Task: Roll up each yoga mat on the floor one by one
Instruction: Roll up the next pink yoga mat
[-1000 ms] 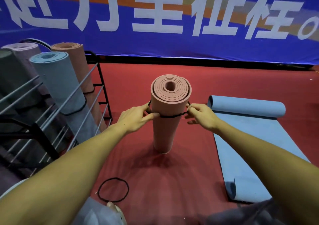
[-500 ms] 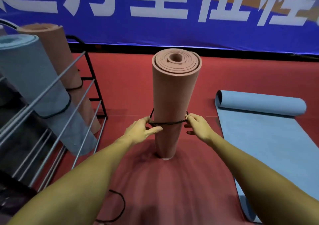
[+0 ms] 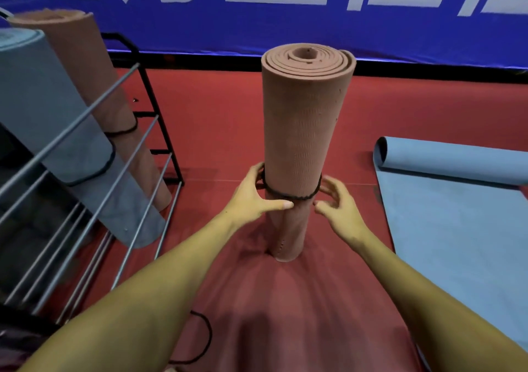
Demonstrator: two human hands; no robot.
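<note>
A pink yoga mat (image 3: 303,126), rolled tight, stands upright on the red floor in the middle of the view. A black elastic band (image 3: 288,196) circles it about two thirds of the way down. My left hand (image 3: 253,197) wraps the mat's left side at the band, thumb pressed on the front just under it. My right hand (image 3: 338,204) is at the mat's right side with fingers spread and blurred, close to the band and holding nothing. A blue mat (image 3: 457,229) lies flat to the right, its far end curled into a roll.
A metal rack (image 3: 94,171) on the left holds leaning rolled mats, a blue one (image 3: 51,120) and a pink one (image 3: 94,86), each banded. A loose black band (image 3: 204,340) lies on the floor by my left forearm. A blue banner (image 3: 285,14) closes the back.
The band has slid down the pink mat from near its top to its lower part. My right hand has let go of the band and opened. My left hand now wraps the mat.
</note>
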